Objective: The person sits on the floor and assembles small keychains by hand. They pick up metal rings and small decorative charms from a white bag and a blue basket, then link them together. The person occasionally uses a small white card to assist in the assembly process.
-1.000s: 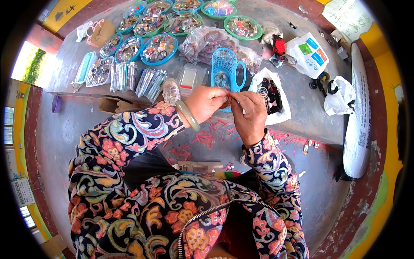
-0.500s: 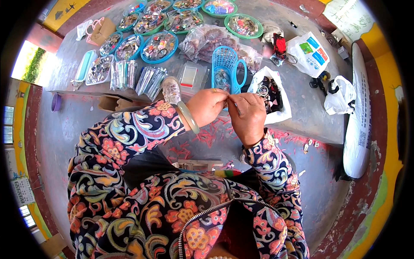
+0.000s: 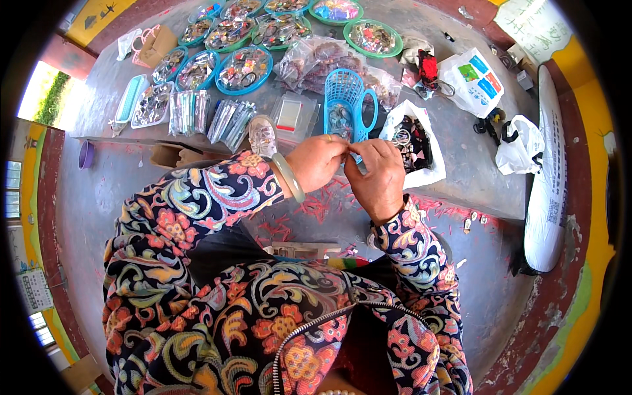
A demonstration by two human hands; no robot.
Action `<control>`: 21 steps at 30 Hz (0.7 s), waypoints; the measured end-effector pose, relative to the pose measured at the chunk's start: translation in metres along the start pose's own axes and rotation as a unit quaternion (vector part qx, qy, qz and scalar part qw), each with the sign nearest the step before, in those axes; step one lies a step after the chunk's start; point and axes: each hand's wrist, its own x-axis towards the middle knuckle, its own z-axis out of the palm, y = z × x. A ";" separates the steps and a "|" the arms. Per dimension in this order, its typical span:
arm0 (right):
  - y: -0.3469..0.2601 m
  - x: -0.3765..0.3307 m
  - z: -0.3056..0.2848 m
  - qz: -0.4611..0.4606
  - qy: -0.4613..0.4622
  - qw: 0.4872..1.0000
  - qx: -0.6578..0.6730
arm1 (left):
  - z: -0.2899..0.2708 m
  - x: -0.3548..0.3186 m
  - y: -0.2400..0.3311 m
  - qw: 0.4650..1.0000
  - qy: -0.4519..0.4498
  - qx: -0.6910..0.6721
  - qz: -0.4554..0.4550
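Fingertips (image 3: 339,149) pinch close where we see left hand (image 3: 318,163) and right hand (image 3: 378,172) meet, just before the basket (image 3: 343,84) and near the bag (image 3: 428,176); any piece between them is too small to make out. We judge it fine handwork, the next move calling for a steady, light grip.

About eleven heaped round trays (image 3: 244,93) lie beyond the hands, a rough count since the top edge crops the farthest. Ahead and left of the left hand (image 3: 318,164) are two pen bundles (image 3: 230,125), two rectangular trays (image 3: 131,99) and one purple pot (image 3: 86,155). One blue basket (image 3: 343,82) stands just beyond both hands, with three white plastic bags (image 3: 428,176) right of the right hand (image 3: 377,174).
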 end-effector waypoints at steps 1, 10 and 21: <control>0.000 -0.001 0.000 0.002 -0.003 1.000 -0.001 | 0.000 0.000 0.000 1.000 0.002 0.000 0.006; 0.004 -0.002 0.003 0.000 0.022 1.000 0.020 | 0.003 0.000 0.000 1.000 0.013 -0.010 0.014; 0.005 0.001 -0.007 0.105 0.044 0.985 0.132 | -0.008 0.008 -0.004 0.877 -0.016 -0.394 -0.275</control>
